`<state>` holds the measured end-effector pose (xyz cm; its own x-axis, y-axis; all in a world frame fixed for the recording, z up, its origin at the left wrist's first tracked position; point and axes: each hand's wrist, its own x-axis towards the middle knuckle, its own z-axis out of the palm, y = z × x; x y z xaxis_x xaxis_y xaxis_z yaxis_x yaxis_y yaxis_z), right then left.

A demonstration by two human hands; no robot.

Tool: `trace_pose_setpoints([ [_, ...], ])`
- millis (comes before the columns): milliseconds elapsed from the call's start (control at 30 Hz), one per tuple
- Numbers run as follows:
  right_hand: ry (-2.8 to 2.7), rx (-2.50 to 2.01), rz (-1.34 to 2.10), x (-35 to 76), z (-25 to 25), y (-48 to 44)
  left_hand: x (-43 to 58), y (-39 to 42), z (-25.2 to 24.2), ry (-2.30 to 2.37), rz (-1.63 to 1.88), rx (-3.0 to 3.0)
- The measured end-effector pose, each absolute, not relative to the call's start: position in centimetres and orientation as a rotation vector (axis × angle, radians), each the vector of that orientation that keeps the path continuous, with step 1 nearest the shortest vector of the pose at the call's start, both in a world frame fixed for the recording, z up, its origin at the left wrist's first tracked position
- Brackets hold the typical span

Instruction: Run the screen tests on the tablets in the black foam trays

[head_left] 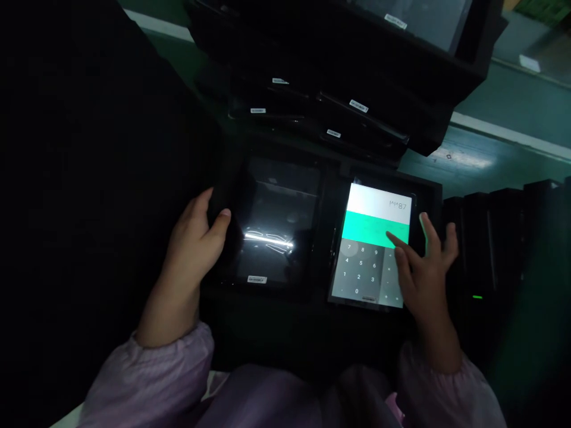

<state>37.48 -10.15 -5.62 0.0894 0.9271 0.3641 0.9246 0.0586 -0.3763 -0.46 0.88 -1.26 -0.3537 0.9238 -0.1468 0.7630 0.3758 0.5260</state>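
Note:
Two tablets lie side by side in a black tray (325, 249). On the right, the lit tablet (360, 255) displays a calculator with a green band and a number keypad. The left tablet (279, 220) has a dark screen with a bright light reflection and a small label at its bottom. My left hand (191, 244) grips the tray's left edge, thumb on the rim side; its other fingers are partly lost in the dark. With fingers spread, my right hand (426, 267) has its index fingertip over the green band, touching or just above the glass.
Behind the tray, several dark tablets (361, 119) with white labels lie overlapping. A stack of black trays (479, 65) rises at the back, with a tablet in the top one. More black trays (499, 238) stand at the right, near a small green light (477, 296).

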Motion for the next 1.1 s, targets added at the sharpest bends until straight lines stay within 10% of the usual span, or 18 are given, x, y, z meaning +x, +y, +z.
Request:
trace_pose_setpoints([
  [1100, -1.515, -1.811, -0.016, 36.6, -4.5, -10.1, -0.8, 0.4, -1.6, 2.205, 0.548, 1.495],
])
